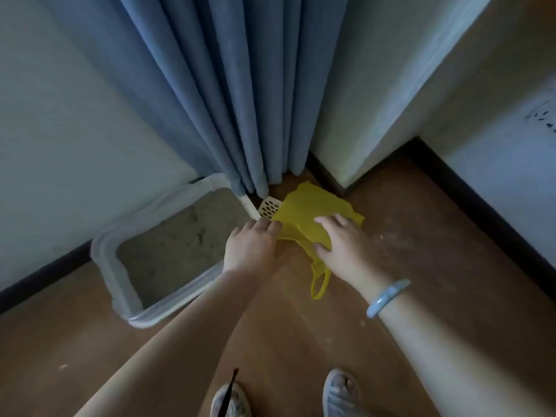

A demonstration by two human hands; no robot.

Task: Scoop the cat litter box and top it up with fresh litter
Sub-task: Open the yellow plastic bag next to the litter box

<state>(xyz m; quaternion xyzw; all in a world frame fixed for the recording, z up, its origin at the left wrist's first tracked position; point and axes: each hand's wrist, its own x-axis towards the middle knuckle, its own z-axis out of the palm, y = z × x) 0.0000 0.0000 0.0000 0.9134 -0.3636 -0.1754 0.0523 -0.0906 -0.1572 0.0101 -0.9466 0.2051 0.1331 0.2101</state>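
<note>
A white litter box (105, 266) with grey litter (180, 248) inside stands on the wooden floor against the left wall. A yellow plastic bag (304, 212) lies crumpled on the floor to its right. A white slotted scoop (268, 207) pokes out from under the bag's left edge. My left hand (251, 246) grips the bag's left side, next to the box's corner. My right hand (340, 239), with a pale blue bangle on the wrist, lies on the bag's right side with fingers spread and pinching the plastic. One bag handle (320, 284) hangs loose toward me.
A blue curtain (240, 100) hangs down to the floor behind the box and bag. A wall corner with dark skirting (331, 179) juts out at the right. Pale dust or litter grains (391, 236) lie on the floor right of the bag. My two shoes (341, 392) show at the bottom.
</note>
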